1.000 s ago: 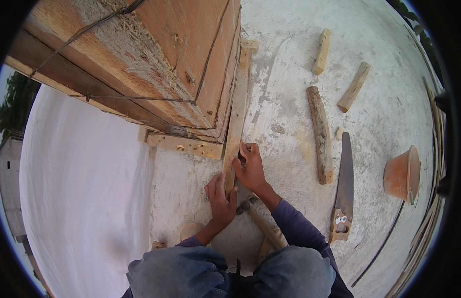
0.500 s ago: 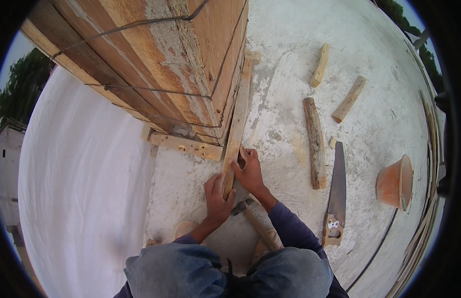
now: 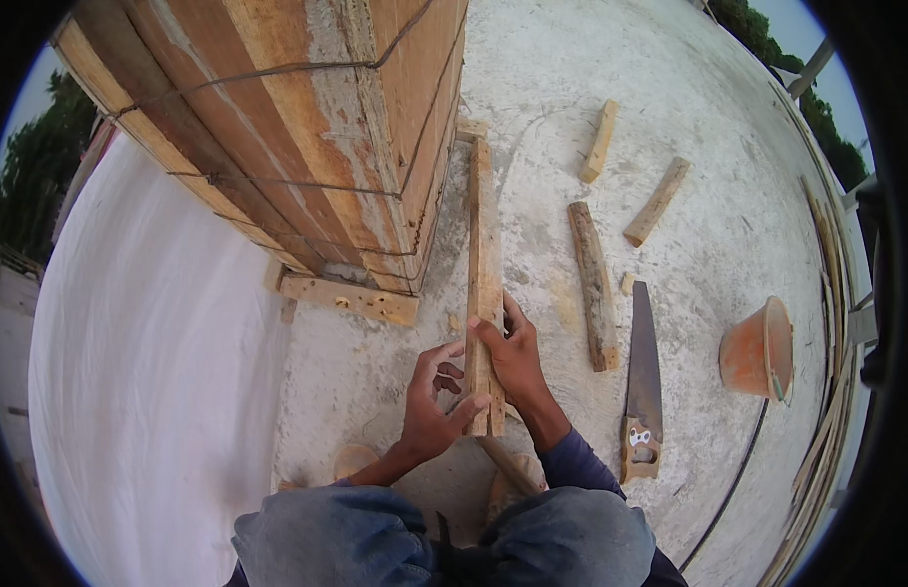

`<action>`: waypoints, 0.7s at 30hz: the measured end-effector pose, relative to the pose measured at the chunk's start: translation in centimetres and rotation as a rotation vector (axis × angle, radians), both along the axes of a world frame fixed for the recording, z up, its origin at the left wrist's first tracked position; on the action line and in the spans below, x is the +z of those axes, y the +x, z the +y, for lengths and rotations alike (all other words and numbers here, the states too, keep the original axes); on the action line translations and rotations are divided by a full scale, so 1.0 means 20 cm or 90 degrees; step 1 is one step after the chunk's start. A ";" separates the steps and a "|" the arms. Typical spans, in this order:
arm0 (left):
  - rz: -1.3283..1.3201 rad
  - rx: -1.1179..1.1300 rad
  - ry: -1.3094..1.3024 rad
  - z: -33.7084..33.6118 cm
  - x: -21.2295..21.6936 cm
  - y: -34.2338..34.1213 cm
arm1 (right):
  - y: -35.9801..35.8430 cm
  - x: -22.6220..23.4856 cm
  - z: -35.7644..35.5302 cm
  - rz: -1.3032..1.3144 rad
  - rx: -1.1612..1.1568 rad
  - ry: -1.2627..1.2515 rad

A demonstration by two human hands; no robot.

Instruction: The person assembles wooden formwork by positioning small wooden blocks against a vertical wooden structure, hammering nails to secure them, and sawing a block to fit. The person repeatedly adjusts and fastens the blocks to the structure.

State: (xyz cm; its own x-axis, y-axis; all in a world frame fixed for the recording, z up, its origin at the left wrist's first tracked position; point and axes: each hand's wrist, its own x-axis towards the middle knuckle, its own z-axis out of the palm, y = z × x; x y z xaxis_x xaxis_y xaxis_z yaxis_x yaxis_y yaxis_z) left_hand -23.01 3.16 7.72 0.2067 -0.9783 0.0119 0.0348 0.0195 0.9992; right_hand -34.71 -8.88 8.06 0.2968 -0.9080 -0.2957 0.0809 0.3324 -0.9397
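A long wooden batten (image 3: 483,259) points away from me, pulled aside from the foot of a tall boarded wooden form (image 3: 307,127). My right hand (image 3: 521,360) is closed round its near part, thumb across the top. Beside the batten's near end is my left hand (image 3: 434,406), its fingers bent and apart, with the thumb touching the wood. A split shows in that end. Under it, between my feet, lies a tool with a wooden handle (image 3: 510,466); its head is hidden now. Another short batten (image 3: 351,298) lies along the form's near foot.
To the right lie a handsaw (image 3: 644,377), a bark-covered log piece (image 3: 594,284) and two shorter wood pieces (image 3: 658,203) (image 3: 600,142). An orange bucket (image 3: 752,347) stands farther right, near long thin poles (image 3: 828,382). White sheeting (image 3: 170,362) bends along the left.
The batten has come away from the form's side and shifted right, turned more upright in view. My right hand moved with it. My left hand's fingers have loosened from the near end.
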 end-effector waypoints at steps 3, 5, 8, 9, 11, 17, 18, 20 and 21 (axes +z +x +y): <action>0.132 -0.012 0.014 -0.01 0.03 -0.01 | -0.01 0.10 0.02 -0.058 -0.015 0.011; 0.224 -0.024 0.050 0.00 0.04 -0.02 | -0.02 0.14 0.03 -0.023 -0.002 0.015; 0.463 -0.052 0.093 0.01 0.06 -0.01 | -0.04 0.15 0.03 -0.055 -0.005 0.079; 0.470 -0.048 0.129 0.02 0.06 -0.01 | -0.05 0.14 0.04 -0.076 -0.014 0.098; 0.511 -0.050 0.133 0.02 0.07 -0.01 | -0.05 0.12 0.04 -0.129 -0.024 0.084; 0.436 0.005 0.207 0.02 0.06 0.02 | -0.09 0.03 0.04 -0.163 0.031 0.101; 0.433 -0.004 0.207 0.03 0.05 0.02 | -0.10 0.02 0.04 -0.161 0.027 0.108; 0.427 -0.002 0.225 0.05 0.02 0.03 | -0.11 0.00 0.04 -0.149 0.033 0.105; 0.411 -0.001 0.225 0.05 0.01 0.03 | -0.12 0.00 0.04 -0.140 0.035 0.105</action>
State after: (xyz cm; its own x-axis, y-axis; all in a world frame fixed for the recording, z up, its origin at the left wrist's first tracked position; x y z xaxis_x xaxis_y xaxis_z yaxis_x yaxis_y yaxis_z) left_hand -22.40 4.17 7.94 0.0639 -0.9014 -0.4283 0.6179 -0.3013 0.7262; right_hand -37.09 -8.00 7.96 0.4179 -0.8334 -0.3616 0.2538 0.4893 -0.8344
